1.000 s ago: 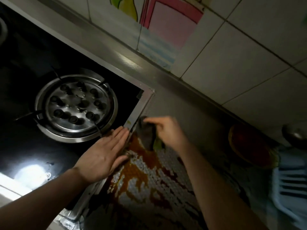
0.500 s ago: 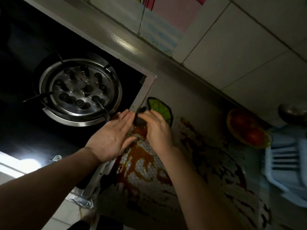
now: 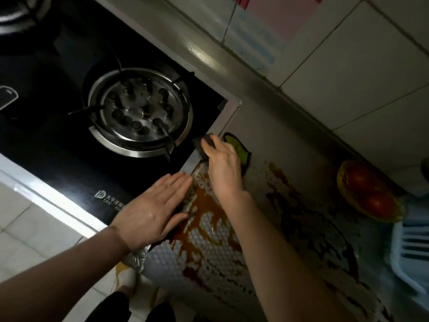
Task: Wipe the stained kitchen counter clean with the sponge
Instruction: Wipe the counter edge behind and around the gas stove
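By stove [image 3: 58, 66], right hand [image 3: 224, 166] — gripping sponge [image 3: 198, 146]

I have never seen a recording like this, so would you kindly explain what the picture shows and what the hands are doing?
There is no machine: a person wears a camera on the head, looking down at their own two bare hands. The right hand grips a dark sponge at the metal edge of the black gas stove. The left hand lies flat across that edge, nearer the viewer. The counter carries an orange-brown stain. A green pad lies just behind the right hand. A bowl of red fruit and a pale blue rack sit farther right.
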